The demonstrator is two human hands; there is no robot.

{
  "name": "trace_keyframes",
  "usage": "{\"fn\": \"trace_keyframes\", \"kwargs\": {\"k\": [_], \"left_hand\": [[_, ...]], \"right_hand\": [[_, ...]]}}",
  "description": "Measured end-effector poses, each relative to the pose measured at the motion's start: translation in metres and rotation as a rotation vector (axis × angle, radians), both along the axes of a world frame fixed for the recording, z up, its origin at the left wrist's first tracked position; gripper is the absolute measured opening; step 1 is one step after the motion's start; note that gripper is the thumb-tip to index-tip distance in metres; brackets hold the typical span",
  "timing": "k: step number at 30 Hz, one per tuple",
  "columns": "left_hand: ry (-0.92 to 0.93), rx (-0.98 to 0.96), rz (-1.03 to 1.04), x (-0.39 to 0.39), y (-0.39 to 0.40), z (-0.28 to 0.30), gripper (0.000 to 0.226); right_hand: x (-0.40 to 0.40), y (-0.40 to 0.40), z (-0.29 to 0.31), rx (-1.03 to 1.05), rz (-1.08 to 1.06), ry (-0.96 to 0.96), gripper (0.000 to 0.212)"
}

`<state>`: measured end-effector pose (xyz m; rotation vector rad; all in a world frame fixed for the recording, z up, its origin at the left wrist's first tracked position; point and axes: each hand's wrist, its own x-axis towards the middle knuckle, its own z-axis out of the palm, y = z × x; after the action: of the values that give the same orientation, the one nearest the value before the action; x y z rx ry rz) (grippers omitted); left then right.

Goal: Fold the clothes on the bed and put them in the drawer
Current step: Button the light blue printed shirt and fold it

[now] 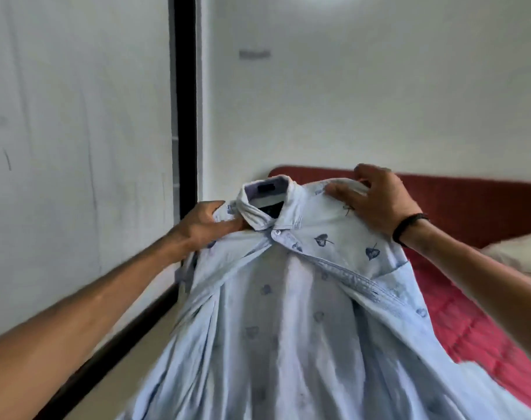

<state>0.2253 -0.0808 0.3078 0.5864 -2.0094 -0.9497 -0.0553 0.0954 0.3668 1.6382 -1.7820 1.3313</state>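
Shirt (291, 313), pale blue with a dark leaf print, held up at centre frame, hanging toward 6 o'clock. Left hand (208, 227) grips the shoulder at 9 o'clock of the collar (265, 207); right hand (376, 201) pinches the other shoulder at 2 o'clock. Bed (470, 322) with red cover at 3 o'clock behind the shirt.

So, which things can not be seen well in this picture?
- Head view: the shirt hem is cut off by the bottom edge.
- Most of the bed is hidden behind the shirt and right arm.
- Fingers of the left hand are tucked under the cloth.
- No drawer is in view.
- The shirt's print is blurred lower down.
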Motion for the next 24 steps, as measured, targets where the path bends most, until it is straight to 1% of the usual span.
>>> {"fn": "trace_keyframes", "kwargs": {"k": [2, 5, 6, 8, 9, 10, 11, 12, 13, 14, 15, 17, 18, 19, 21, 22, 23, 24], "left_hand": [[0.026, -0.212, 0.097, 0.012, 0.009, 0.061, 0.056], [0.142, -0.481, 0.293, 0.021, 0.030, 0.150, 0.055], [0.178, -0.557, 0.313, 0.022, 0.040, 0.182, 0.054], [0.183, -0.695, 0.341, 0.024, 0.055, 0.231, 0.053], [0.167, -0.761, 0.374, 0.027, 0.062, 0.252, 0.052], [0.156, -0.799, 0.420, 0.030, 0.066, 0.269, 0.051], [0.161, -0.818, 0.461, 0.037, 0.070, 0.286, 0.049], [0.170, -0.818, 0.476, 0.040, 0.072, 0.296, 0.046], [0.172, -0.796, 0.469, 0.042, 0.071, 0.304, 0.043], [0.167, -0.786, 0.449, 0.042, 0.074, 0.307, 0.040], [0.161, -0.772, 0.415, 0.038, 0.075, 0.308, 0.040], [0.177, -0.728, 0.306, 0.028, 0.085, 0.306, 0.044], [0.172, -0.721, 0.262, 0.024, 0.091, 0.303, 0.046], [0.128, -0.762, 0.249, 0.020, 0.099, 0.300, 0.047], [-0.104, -0.993, 0.313, 0.020, 0.109, 0.292, 0.055], [-0.240, -1.115, 0.350, 0.021, 0.111, 0.288, 0.066], [-0.355, -1.196, 0.405, 0.023, 0.106, 0.287, 0.075], [-0.417, -1.224, 0.455, 0.026, 0.099, 0.285, 0.081]], "right_hand": [[0.000, 0.010, 0.054, -0.118, -0.052, -0.001, 0.049], [-0.002, 0.033, 0.120, -0.240, -0.087, 0.004, 0.048], [0.000, 0.043, 0.142, -0.297, -0.070, -0.018, 0.047], [0.005, 0.056, 0.169, -0.411, 0.015, -0.106, 0.045], [0.008, 0.063, 0.178, -0.413, 0.069, -0.120, 0.045], [0.011, 0.071, 0.183, -0.339, 0.096, -0.084, 0.044], [0.013, 0.079, 0.189, -0.201, 0.083, 0.015, 0.044], [0.015, 0.089, 0.193, -0.031, 0.025, 0.135, 0.045], [0.016, 0.099, 0.199, 0.089, -0.039, 0.238, 0.046], [0.015, 0.109, 0.209, 0.124, -0.099, 0.294, 0.048], [0.012, 0.116, 0.219, 0.068, -0.148, 0.325, 0.054], [0.005, 0.131, 0.244, -0.181, -0.239, 0.279, 0.060], [0.000, 0.135, 0.252, -0.244, -0.278, 0.235, 0.064], [-0.004, 0.138, 0.257, -0.211, -0.335, 0.232, 0.075], [-0.012, 0.146, 0.260, -0.004, -0.440, 0.312, 0.095], [-0.018, 0.150, 0.261, 0.029, -0.456, 0.318, 0.101], [-0.022, 0.155, 0.261, 0.026, -0.453, 0.294, 0.104], [-0.024, 0.161, 0.261, -0.011, -0.437, 0.255, 0.106]]}}
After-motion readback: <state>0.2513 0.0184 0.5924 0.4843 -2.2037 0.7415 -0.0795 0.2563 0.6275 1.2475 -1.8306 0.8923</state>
